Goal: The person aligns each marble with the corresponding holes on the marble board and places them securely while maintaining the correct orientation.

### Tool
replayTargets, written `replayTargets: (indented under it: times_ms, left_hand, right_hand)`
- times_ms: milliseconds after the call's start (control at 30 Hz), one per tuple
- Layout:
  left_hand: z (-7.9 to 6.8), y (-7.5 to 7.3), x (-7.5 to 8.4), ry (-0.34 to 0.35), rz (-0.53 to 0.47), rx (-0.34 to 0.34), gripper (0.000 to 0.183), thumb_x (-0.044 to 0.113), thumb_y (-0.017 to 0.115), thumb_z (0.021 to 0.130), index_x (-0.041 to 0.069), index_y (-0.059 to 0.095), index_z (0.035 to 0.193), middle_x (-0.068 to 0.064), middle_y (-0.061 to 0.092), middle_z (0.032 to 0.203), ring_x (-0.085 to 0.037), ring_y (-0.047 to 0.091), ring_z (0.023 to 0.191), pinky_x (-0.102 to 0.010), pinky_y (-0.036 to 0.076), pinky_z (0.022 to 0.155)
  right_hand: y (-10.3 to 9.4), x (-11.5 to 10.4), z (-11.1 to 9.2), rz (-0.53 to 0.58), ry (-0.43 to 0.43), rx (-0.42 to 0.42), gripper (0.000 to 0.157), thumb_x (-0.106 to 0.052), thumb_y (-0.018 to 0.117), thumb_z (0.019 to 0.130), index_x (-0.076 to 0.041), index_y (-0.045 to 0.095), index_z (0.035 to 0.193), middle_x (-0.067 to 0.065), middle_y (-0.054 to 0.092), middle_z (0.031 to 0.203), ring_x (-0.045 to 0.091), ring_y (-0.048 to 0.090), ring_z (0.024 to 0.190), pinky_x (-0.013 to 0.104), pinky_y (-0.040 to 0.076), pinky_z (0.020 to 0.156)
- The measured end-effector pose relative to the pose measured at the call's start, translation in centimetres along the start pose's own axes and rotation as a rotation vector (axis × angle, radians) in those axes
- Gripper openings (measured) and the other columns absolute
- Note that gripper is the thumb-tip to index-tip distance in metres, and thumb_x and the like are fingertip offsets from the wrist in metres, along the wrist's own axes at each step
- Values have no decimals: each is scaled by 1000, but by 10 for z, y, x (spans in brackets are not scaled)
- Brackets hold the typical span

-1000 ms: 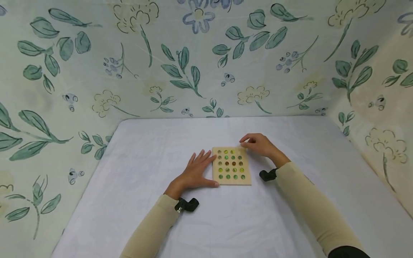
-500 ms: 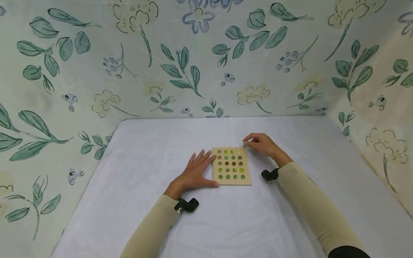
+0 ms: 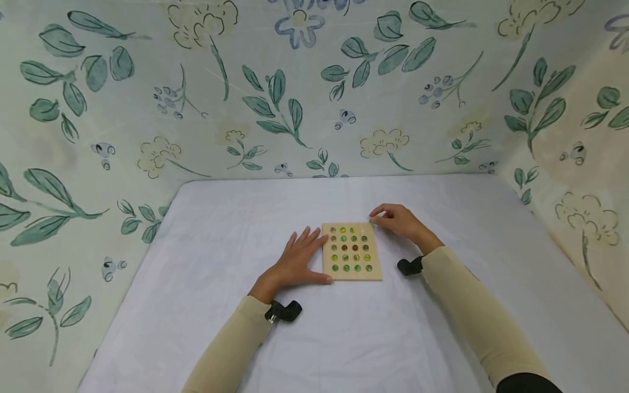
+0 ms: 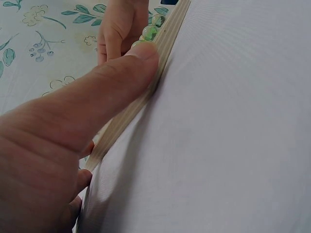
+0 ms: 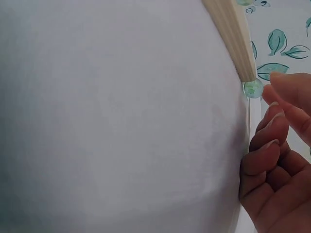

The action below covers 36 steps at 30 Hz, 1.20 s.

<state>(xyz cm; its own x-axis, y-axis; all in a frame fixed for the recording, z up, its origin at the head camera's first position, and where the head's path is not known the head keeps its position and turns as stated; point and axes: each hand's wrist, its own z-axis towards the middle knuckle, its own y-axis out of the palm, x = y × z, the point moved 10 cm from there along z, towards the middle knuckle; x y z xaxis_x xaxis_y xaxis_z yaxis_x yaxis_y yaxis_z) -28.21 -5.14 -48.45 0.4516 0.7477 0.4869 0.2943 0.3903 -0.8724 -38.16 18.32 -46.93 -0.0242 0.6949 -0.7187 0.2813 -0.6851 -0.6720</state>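
A square light-wood board [image 3: 375, 263] lies on the white cloth, with rows of green, yellow and brown marbles seated in it. The far right seat holds no marble. My left hand [image 3: 296, 263] is spread flat at the board's left side, fingertips at the left edge and thumb at the near left corner. In the left wrist view, the thumb [image 4: 112, 85] lies along the board's side edge. My right hand [image 3: 400, 222] is at the far right corner, its thumb and fingertips at a small green marble [image 5: 253, 88]. The other fingers are curled.
White cloth [image 3: 236, 218] covers the table around the board. Behind and at both sides stand flower-patterned fabric walls [image 3: 314, 109]. Each wrist wears a small black camera, such as the one by my left wrist [image 3: 284, 311].
My right hand has drawn slightly right from over the board's far right corner, the green marble coming into sight at its fingertips. My left hand keeps its place. The head view shifts slightly.
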Motion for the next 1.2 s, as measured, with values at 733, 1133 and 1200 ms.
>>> replayTargets:
  times_ms: [733, 1133, 1200]
  left_hand:
    - [-1, -2, 1, 8, -8, 4, 108, 73, 67, 70, 24, 22, 155, -1, 10, 162, -22, -3, 148, -46, -7, 117]
    - [0, 0, -1, 1, -5, 3, 108, 74, 66, 70, 25, 22, 155, 0, 9, 162, -20, -4, 148, -44, -9, 117]
    - [0, -1, -1, 1, -8, 3, 108, 74, 67, 70, 25, 22, 155, 0, 10, 162, -20, -4, 148, -44, -9, 117]
  right_hand:
    - [1, 0, 0, -54, 1, 4, 19, -21, 65, 92, -17, 69, 110, 7, 53, 81, 23, 47, 74, 29, 40, 62]
    - [2, 2, 1, -75, 19, 5, 19, -20, 65, 92, -16, 68, 110, 7, 53, 83, 23, 47, 77, 29, 40, 63]
    - [2, 1, 1, -80, 17, 10, 18, -20, 66, 92, -16, 67, 109, 8, 53, 83, 23, 48, 77, 29, 40, 63]
